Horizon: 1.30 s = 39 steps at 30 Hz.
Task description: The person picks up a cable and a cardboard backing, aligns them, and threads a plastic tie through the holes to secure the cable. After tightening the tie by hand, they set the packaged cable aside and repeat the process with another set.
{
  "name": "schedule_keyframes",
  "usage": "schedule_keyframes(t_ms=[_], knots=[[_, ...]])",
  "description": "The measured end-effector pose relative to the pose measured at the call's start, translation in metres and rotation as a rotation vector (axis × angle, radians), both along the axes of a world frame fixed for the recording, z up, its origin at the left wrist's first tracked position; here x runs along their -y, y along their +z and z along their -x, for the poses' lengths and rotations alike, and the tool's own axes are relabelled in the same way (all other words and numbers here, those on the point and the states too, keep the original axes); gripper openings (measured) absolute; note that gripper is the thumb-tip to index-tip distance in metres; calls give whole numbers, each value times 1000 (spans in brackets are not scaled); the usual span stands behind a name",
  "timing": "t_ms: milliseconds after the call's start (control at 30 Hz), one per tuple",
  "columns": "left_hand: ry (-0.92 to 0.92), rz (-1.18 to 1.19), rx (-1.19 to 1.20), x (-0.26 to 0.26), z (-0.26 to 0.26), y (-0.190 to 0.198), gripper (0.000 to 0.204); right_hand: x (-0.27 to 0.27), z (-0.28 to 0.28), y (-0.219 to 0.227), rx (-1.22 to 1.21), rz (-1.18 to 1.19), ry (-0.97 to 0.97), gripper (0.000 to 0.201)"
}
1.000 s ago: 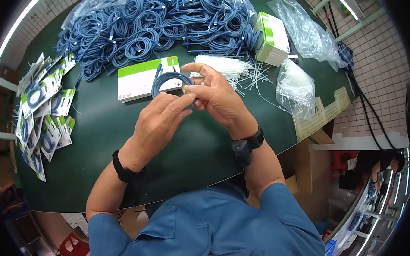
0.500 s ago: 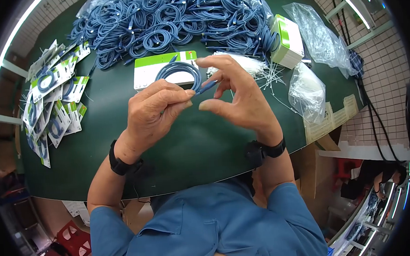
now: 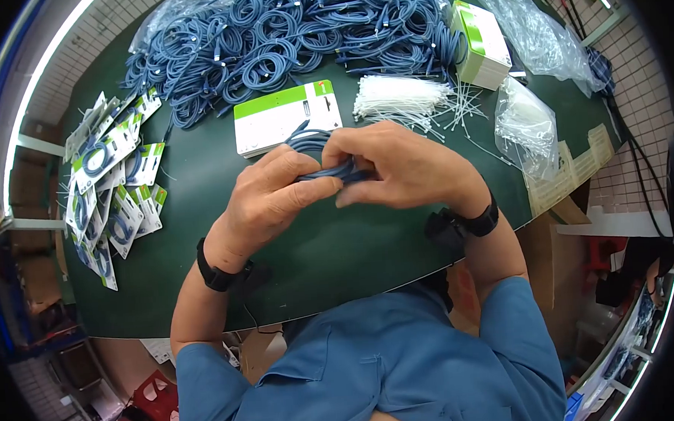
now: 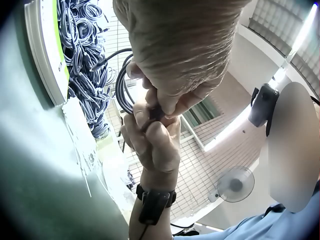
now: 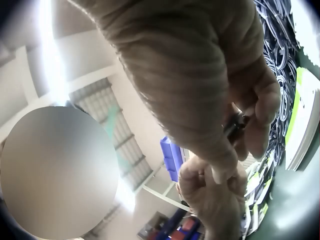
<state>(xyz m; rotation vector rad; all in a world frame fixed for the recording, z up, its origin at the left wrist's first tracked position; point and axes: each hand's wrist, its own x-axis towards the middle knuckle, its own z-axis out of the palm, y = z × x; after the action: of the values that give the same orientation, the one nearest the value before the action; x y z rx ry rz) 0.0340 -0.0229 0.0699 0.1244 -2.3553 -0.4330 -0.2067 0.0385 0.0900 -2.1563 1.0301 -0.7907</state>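
A coiled blue cable (image 3: 310,141) is held between both hands over the table. My left hand (image 3: 273,189) pinches the coil at its near side, thumb and fingers curled on it. From the other side my right hand (image 3: 411,167) grips the same stretch, index finger over the top and thumb below. The left wrist view shows loops of the cable (image 4: 121,92) standing out beyond the fingers, with one plug end sticking away. Most of the gripped part is hidden behind the fingers.
Just behind the hands lies a stack of green-and-white cards (image 3: 283,122). White cable ties (image 3: 400,97) lie right of it, with a bag of ties (image 3: 525,120) farther right. Coiled cables (image 3: 267,42) are heaped at the back; carded cables (image 3: 114,169) pile at the left.
My right hand let go of the coil and opened beside it, then came back and now grips it. The left hand has kept hold throughout, while the head view has shifted.
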Motion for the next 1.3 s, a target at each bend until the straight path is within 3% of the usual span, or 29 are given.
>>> schedule_keyframes(t_ms=[100,567,700,800,833,933,1067,1300], knots=[[-16,-40,8,-2,-2,0,40,-1,10,1,266,-378,29,27],[-86,-146,-8,16,11,-7,27,3,18,-24,379,-123,-64,22],[-27,-238,-5,22,11,-10,31,4,21,-34,403,-83,-140,22],[303,-443,-100,40,12,-23,40,8,24,-41,395,-18,-238,22],[302,-443,-98,47,11,-29,40,8,24,-40,425,-46,-277,22],[454,-236,272,70,3,-45,58,9,25,-39,482,-101,-352,22],[498,-74,460,80,3,-54,81,13,24,-48,384,26,-343,22],[470,-129,631,98,2,-47,99,16,26,-51,346,95,-325,23]])
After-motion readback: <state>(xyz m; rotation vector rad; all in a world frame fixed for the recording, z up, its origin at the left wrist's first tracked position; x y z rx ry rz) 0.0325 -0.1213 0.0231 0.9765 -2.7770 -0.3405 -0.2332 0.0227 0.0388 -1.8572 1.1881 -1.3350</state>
